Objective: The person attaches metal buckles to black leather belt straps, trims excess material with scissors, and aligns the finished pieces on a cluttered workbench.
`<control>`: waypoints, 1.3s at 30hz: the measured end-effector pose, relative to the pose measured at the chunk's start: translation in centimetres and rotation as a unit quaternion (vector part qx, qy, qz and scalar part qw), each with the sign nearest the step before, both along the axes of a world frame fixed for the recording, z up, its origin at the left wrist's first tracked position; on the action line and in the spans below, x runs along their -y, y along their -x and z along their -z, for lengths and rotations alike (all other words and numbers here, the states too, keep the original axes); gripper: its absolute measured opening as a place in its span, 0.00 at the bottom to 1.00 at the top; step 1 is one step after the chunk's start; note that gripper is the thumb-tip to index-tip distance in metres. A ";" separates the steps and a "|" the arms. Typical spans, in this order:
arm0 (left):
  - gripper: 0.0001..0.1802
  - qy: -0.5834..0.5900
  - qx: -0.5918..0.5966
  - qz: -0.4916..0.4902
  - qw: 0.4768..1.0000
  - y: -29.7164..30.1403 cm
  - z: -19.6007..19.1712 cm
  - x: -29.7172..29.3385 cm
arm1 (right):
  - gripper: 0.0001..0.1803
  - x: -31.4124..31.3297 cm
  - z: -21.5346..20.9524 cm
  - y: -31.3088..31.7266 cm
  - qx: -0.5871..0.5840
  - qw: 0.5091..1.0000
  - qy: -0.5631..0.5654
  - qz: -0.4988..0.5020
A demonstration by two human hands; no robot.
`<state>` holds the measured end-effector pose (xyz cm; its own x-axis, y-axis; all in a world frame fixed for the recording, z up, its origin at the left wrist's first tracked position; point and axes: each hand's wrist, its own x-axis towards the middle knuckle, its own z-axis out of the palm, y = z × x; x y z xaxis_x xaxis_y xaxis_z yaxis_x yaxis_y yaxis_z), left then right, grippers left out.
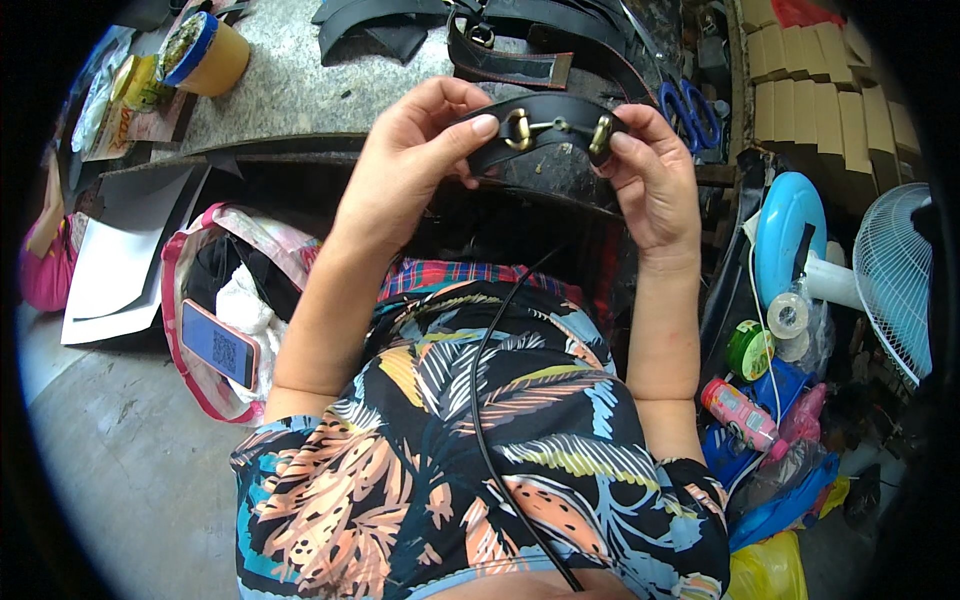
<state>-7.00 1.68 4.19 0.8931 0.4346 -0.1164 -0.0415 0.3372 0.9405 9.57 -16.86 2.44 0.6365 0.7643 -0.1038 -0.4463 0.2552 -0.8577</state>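
Both my hands hold up a short, curved black leather strap with gold-coloured metal hardware, a bar running between two rings. My left hand pinches the strap's left end, thumb on the front. At its right end, my right hand grips it beside the right ring, with the thumb just below the metal. Behind the strap, a longer black belt-like strap with a metal-tipped end lies on the worktable. More black leather pieces are piled at its far side.
Blue-handled scissors lie right of my right hand. A tub with a blue rim stands at the table's left. Below are a bag and a phone. A fan, bottles and stacked cardboard pieces crowd the right.
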 end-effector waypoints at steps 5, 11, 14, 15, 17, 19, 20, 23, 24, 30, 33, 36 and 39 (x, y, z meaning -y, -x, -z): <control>0.09 -0.136 -0.036 -0.007 0.990 0.8 0.1 -0.7 | 0.14 1.2 -0.7 -0.7 0.142 0.985 0.089 0.041; 0.13 -0.673 -0.080 -0.100 0.728 -0.3 1.1 1.6 | 0.14 1.5 -0.9 0.0 0.389 0.873 0.290 0.048; 0.13 -0.730 -0.084 -0.125 0.666 -0.4 1.3 1.7 | 0.13 1.6 -0.6 0.5 0.514 0.773 0.363 0.081; 0.12 -0.733 -0.083 -0.141 0.660 -0.3 1.4 1.5 | 0.14 1.7 -0.6 0.4 0.557 0.744 0.357 0.095; 0.11 -0.730 -0.049 -0.157 0.663 0.0 1.6 1.0 | 0.13 2.0 -0.7 0.3 0.557 0.755 0.325 0.120; 0.10 -0.722 -0.011 -0.171 0.670 0.5 1.7 0.6 | 0.11 2.2 -0.8 0.3 0.571 0.762 0.285 0.114; 0.10 -0.719 0.001 -0.162 0.676 0.7 1.8 0.6 | 0.09 2.4 -0.7 0.3 0.577 0.766 0.260 0.112; 0.10 -0.708 0.023 -0.127 0.694 1.1 2.1 1.0 | 0.07 2.0 -0.2 0.6 0.626 0.735 0.240 0.103; 0.10 -0.708 0.024 -0.100 0.699 1.0 2.2 1.0 | 0.07 1.8 0.1 0.8 0.633 0.728 0.244 0.100; 0.11 -0.734 -0.008 -0.073 0.675 0.8 1.8 1.1 | 0.06 1.6 0.8 1.3 0.617 0.731 0.265 0.116; 0.12 -0.736 0.006 -0.077 0.672 0.5 1.1 1.5 | 0.04 2.4 -0.1 0.3 0.470 0.841 0.259 0.066; 0.17 -0.704 0.064 -0.071 0.704 -1.0 0.8 2.7 | 0.05 3.2 -0.8 -0.6 0.434 0.855 0.264 0.103; 0.18 -0.695 0.050 -0.048 0.715 -3.3 1.1 3.8 | 0.08 3.4 -0.4 0.0 0.497 0.812 0.288 0.101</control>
<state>-3.74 -2.12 3.08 0.8253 0.1274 0.5502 -0.0928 -0.9304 0.3545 9.53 -20.24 2.88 0.7307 0.6409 0.2352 0.5413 -0.3338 -0.7717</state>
